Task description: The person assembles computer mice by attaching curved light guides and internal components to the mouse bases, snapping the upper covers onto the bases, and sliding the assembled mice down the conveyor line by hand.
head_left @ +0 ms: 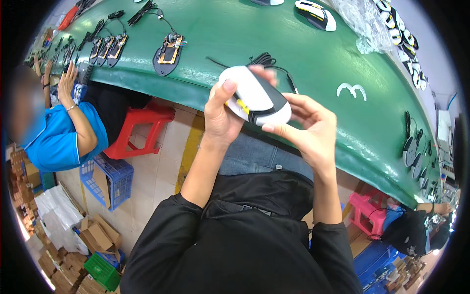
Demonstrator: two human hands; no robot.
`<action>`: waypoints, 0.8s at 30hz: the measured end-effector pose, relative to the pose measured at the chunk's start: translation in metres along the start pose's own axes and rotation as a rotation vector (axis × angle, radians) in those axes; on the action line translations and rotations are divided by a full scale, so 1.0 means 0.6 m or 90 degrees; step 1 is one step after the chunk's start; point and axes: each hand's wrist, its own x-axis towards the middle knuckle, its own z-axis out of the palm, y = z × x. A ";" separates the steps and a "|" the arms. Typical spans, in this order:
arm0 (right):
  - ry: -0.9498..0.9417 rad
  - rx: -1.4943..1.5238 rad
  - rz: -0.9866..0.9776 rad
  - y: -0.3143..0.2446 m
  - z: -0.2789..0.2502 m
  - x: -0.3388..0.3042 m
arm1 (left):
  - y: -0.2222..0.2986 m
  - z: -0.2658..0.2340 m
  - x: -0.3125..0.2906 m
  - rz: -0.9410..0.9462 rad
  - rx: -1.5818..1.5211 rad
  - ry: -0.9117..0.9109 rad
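Note:
A white and black computer mouse [250, 89] with yellow side buttons is held tilted over the near edge of the green table. My left hand [223, 110] is closed round one end, thumb on the white shell and blurred fingertips at the far side. At the other end, my right hand [316, 130] grips it, the thumb against the lower corner and the fingers partly hidden behind. A black cable [264, 60] lies coiled on the table just beyond; its link to the mouse is hidden. Two thin white curved strips [351, 91] lie to the right.
On the green table [205, 49] lie an opened mouse base [169, 55], several more bases at left and another mouse [316, 15] beside clear plastic bags [364, 24]. A co-worker in blue [63, 132] sits left near a red stool [139, 130]; a pink stool [367, 213] stands right.

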 end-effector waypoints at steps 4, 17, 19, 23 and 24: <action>-0.031 -0.268 -0.237 -0.024 -0.012 0.003 | -0.013 -0.021 0.005 0.047 -0.122 -0.160; 0.320 -0.246 -0.206 -0.157 -0.189 -0.024 | 0.027 0.036 -0.004 -0.146 0.307 -0.087; 0.457 -0.386 -0.235 -0.196 -0.227 -0.042 | 0.074 0.021 -0.021 -0.010 0.501 0.017; 0.660 -0.828 -0.096 -0.139 -0.358 -0.090 | 0.171 -0.064 0.021 0.217 0.932 0.333; 0.676 -0.880 -0.020 -0.092 -0.400 -0.104 | 0.190 -0.074 0.027 0.176 1.119 0.416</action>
